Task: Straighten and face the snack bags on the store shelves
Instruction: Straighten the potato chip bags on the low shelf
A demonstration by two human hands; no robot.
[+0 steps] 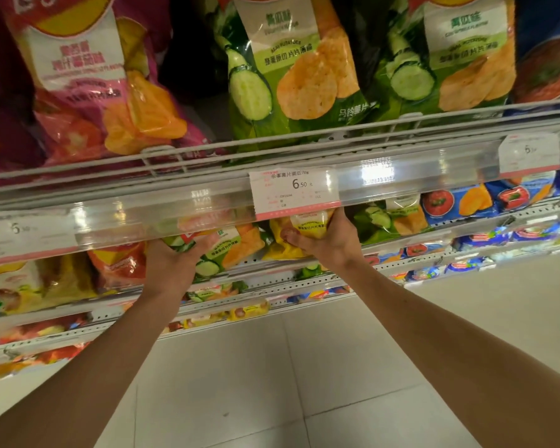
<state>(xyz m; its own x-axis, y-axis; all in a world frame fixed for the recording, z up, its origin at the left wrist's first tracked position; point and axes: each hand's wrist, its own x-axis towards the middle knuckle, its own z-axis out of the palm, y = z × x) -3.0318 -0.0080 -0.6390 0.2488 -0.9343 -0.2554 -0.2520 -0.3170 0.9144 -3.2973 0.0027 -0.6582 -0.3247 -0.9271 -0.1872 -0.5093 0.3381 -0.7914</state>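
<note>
Mid-frame, under price rail (272, 176): left hand (172, 263) grips green cucumber bag (220, 250); right hand (330, 240) grips yellow bag (307, 224).

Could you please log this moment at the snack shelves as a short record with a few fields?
setting: store aisle, tiered snack shelves, tiled floor
left hand: grips a green cucumber-flavour bag on the second shelf
right hand: grips a yellow bag beside it
top shelf: pink bag, two green cucumber bags
price tag: reads 6.50, on the top shelf's rail
hidden: tops of both held bags, behind the rail
</note>
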